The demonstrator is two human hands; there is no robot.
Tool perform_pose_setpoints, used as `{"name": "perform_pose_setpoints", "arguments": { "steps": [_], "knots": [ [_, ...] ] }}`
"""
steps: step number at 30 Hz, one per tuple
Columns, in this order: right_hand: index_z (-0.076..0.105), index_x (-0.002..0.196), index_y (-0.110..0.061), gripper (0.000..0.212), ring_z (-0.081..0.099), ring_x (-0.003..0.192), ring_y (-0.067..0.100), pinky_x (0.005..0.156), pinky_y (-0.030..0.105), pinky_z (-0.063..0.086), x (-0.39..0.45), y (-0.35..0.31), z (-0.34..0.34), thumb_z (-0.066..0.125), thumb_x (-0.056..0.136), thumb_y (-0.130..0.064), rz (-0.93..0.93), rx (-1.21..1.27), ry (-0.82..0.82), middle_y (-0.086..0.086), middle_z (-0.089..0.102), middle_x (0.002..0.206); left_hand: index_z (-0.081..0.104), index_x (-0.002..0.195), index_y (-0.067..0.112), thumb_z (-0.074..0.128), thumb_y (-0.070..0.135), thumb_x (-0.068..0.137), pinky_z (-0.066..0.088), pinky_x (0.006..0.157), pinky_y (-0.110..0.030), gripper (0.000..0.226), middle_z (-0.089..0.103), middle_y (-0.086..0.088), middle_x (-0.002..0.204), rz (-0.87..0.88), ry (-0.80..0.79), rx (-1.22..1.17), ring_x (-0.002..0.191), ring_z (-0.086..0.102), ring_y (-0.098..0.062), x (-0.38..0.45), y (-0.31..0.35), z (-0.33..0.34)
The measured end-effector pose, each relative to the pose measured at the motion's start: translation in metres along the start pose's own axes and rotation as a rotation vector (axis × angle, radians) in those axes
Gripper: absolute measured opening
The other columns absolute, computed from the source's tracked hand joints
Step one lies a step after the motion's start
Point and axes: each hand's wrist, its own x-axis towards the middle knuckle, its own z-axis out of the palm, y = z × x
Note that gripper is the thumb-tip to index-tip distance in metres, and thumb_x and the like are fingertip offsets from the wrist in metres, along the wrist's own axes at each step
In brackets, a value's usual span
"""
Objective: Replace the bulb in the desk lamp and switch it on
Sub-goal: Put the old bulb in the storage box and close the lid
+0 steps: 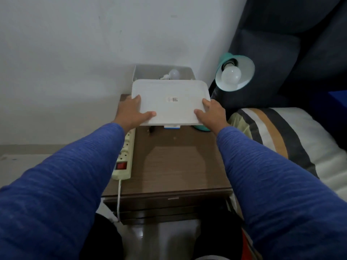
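At the back of the bedside table (178,166), against the wall, a spare bulb (171,74) lies on its side in an open white box (139,72), its screw base pointing left. It looks light, smooth and breakable, best taken round the globe with a gentle grip rather than by the metal thread. Both hands hold the box's lid (170,102) over the near part of the box: the left hand (131,112) and the right hand (210,113) each clamp a near corner, thumb on top, fingers hidden underneath. Just right of the box, the teal desk lamp (234,72) tilts its shade toward the camera with a bulb already seated and unlit. A power strip (124,156) lies along the table's left edge; a striped bed (281,137) sits to the right.
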Motion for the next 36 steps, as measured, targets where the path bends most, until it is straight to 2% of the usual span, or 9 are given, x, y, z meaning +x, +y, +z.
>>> {"name": "perform_pose_setpoints", "arguments": {
  "steps": [5, 10, 16, 19, 24, 28, 30, 34, 36],
  "knots": [
    [0.045, 0.136, -0.002, 0.051, 0.042, 0.13, 0.035, 0.109, 0.036, 0.029, 0.056, -0.02, -0.002, 0.052, 0.094, -0.031, -0.007, 0.024, 0.009, 0.02, 0.046, 0.139, 0.028, 0.146, 0.012, 0.059, 0.057, 0.081, 0.033, 0.106, -0.041, 0.084, 0.04, -0.017, 0.138, 0.019, 0.009, -0.008, 0.131, 0.035, -0.037, 0.062, -0.001, -0.013],
    [0.047, 0.134, -0.001, 0.05, 0.044, 0.128, 0.035, 0.107, 0.036, 0.03, 0.11, -0.031, 0.0, 0.05, 0.095, -0.033, -0.004, -0.003, -0.003, 0.02, 0.047, 0.137, 0.021, 0.149, 0.015, 0.055, 0.06, 0.081, 0.027, 0.113, -0.044, 0.088, 0.03, -0.018, 0.149, -0.003, -0.015, -0.006, 0.137, 0.027, -0.039, 0.12, -0.007, -0.01],
    [0.049, 0.131, 0.001, 0.051, 0.038, 0.133, 0.035, 0.115, 0.041, 0.025, 0.16, -0.036, 0.01, 0.048, 0.095, -0.034, -0.001, 0.021, -0.021, 0.02, 0.047, 0.138, 0.027, 0.146, 0.012, 0.051, 0.062, 0.083, 0.03, 0.109, -0.045, 0.084, 0.036, -0.02, 0.143, 0.009, -0.008, 0.017, 0.133, 0.032, -0.04, 0.166, -0.013, -0.006],
    [0.049, 0.131, -0.001, 0.05, 0.033, 0.134, 0.036, 0.112, 0.038, 0.022, 0.17, -0.034, 0.016, 0.046, 0.096, -0.036, 0.013, -0.001, -0.021, 0.019, 0.048, 0.138, 0.025, 0.147, 0.013, 0.051, 0.061, 0.083, 0.028, 0.111, -0.045, 0.084, 0.032, -0.018, 0.147, -0.005, -0.019, 0.004, 0.137, 0.028, -0.039, 0.176, -0.015, -0.002],
    [0.053, 0.126, -0.003, 0.048, 0.033, 0.13, 0.036, 0.105, 0.037, 0.029, 0.177, -0.029, 0.028, 0.045, 0.095, -0.039, 0.033, 0.032, -0.029, 0.018, 0.052, 0.13, 0.029, 0.146, 0.012, 0.049, 0.06, 0.084, 0.028, 0.112, -0.046, 0.081, 0.033, -0.017, 0.147, -0.021, -0.01, -0.004, 0.137, 0.027, -0.038, 0.183, -0.017, 0.003],
    [0.056, 0.114, -0.006, 0.04, 0.035, 0.129, 0.036, 0.106, 0.037, 0.028, 0.183, -0.031, 0.03, 0.042, 0.096, -0.039, 0.01, -0.011, -0.04, 0.02, 0.053, 0.13, 0.031, 0.145, 0.013, 0.05, 0.06, 0.084, 0.028, 0.113, -0.047, 0.079, 0.033, -0.014, 0.148, -0.054, -0.002, -0.079, 0.138, 0.027, -0.035, 0.187, -0.022, 0.007],
    [0.055, 0.121, -0.007, 0.044, 0.034, 0.13, 0.036, 0.104, 0.038, 0.03, 0.186, -0.032, 0.031, 0.042, 0.096, -0.041, 0.014, -0.01, -0.056, 0.019, 0.052, 0.132, 0.033, 0.143, 0.011, 0.051, 0.06, 0.084, 0.029, 0.112, -0.046, 0.078, 0.035, -0.014, 0.146, -0.061, -0.005, -0.084, 0.136, 0.029, -0.035, 0.187, -0.024, 0.008],
    [0.048, 0.093, -0.014, 0.03, 0.034, 0.126, 0.036, 0.095, 0.039, 0.035, 0.191, -0.027, 0.038, 0.042, 0.095, -0.043, 0.029, 0.032, -0.041, 0.02, 0.053, 0.124, 0.028, 0.147, 0.013, 0.05, 0.061, 0.084, 0.025, 0.116, -0.045, 0.082, 0.029, -0.013, 0.152, -0.072, -0.017, -0.097, 0.141, 0.024, -0.033, 0.19, -0.025, 0.009],
    [0.052, 0.102, -0.014, 0.032, 0.03, 0.133, 0.035, 0.102, 0.04, 0.033, 0.192, -0.025, 0.041, 0.041, 0.096, -0.043, 0.022, 0.044, -0.039, 0.019, 0.049, 0.134, 0.028, 0.147, 0.013, 0.048, 0.062, 0.084, 0.026, 0.115, -0.045, 0.082, 0.03, -0.014, 0.151, -0.058, -0.025, -0.077, 0.14, 0.025, -0.034, 0.192, -0.025, 0.009]
  ]
}}
